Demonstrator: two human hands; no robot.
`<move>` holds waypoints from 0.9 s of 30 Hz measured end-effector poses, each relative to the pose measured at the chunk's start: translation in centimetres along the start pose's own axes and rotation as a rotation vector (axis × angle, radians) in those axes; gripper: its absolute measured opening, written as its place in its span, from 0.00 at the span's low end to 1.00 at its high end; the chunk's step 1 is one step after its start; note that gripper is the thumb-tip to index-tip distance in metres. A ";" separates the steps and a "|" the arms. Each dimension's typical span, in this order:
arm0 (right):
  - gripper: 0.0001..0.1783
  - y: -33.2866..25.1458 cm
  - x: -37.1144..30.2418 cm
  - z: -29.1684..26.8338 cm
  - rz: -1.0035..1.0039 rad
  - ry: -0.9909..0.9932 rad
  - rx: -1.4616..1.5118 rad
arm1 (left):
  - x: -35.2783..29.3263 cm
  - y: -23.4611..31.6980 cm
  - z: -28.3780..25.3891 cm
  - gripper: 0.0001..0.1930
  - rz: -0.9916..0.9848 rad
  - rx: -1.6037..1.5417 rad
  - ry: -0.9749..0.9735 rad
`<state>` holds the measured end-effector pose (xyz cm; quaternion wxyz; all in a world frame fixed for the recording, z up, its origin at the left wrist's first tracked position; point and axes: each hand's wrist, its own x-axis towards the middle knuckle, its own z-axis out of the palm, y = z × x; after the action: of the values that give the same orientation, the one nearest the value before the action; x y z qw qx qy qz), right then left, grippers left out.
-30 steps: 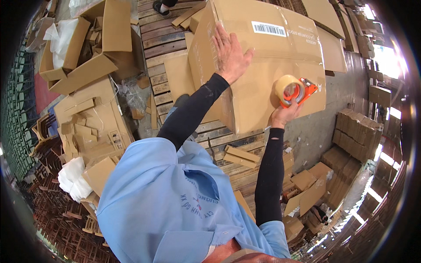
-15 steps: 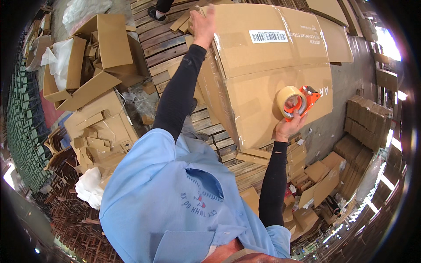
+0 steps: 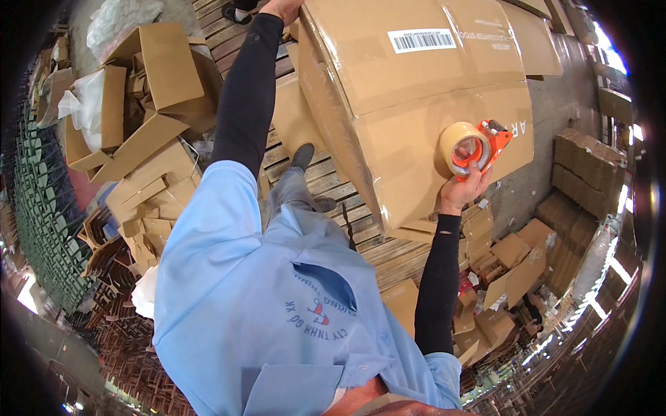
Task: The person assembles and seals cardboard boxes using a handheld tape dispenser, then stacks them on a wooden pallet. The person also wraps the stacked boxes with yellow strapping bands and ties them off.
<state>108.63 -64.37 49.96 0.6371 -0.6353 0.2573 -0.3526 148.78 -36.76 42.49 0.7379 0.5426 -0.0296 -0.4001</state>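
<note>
A large brown cardboard box (image 3: 409,90) with clear tape along its seams lies on a slatted wooden pallet (image 3: 388,260). My right hand (image 3: 463,191) is closed round an orange tape dispenser (image 3: 498,145), which carries a wide roll of tape (image 3: 452,144). The dispenser is over the box's near right part; whether it touches the cardboard I cannot tell. At the box's far left corner is my left hand (image 3: 283,10), partly cut off by the upper edge of the view, its fingers mostly hidden. A white barcode label (image 3: 422,40) sits on the box top.
Open cartons with scraps and white wrapping (image 3: 87,104) stand on the left. Flattened cardboard (image 3: 159,187) lies below them. Stacked cardboard (image 3: 586,173) and opened boxes (image 3: 517,260) are to the right. Another person's foot (image 3: 237,12) shows at the top.
My left hand has moved up and left, partly out of view. The box appears slightly higher in the picture. My right hand still holds the tape dispenser, slightly farther right.
</note>
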 end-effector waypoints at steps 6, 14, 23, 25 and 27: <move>0.21 -0.8 -0.5 0.3 0.017 0.020 0.001 | 1.0 -2.7 0.2 0.56 0.031 0.035 -0.062; 0.19 0.2 -0.6 -0.9 0.009 0.042 -0.039 | -7.6 -13.4 11.9 0.47 0.591 -0.354 0.822; 0.20 1.0 -0.1 -1.5 -0.069 -0.048 0.062 | -22.0 -23.8 25.6 0.40 0.974 0.478 0.451; 0.18 1.6 0.4 -1.7 -0.098 -0.081 0.075 | -22.9 -27.1 26.3 0.39 1.051 0.495 0.401; 0.16 1.7 0.4 -2.0 -0.119 -0.099 0.089 | -23.4 -30.3 26.8 0.40 1.141 0.461 0.332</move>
<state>107.51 -66.07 48.24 0.6546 -0.6372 0.1712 -0.3691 103.18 -45.74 37.56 0.6941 0.6411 -0.2845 0.1619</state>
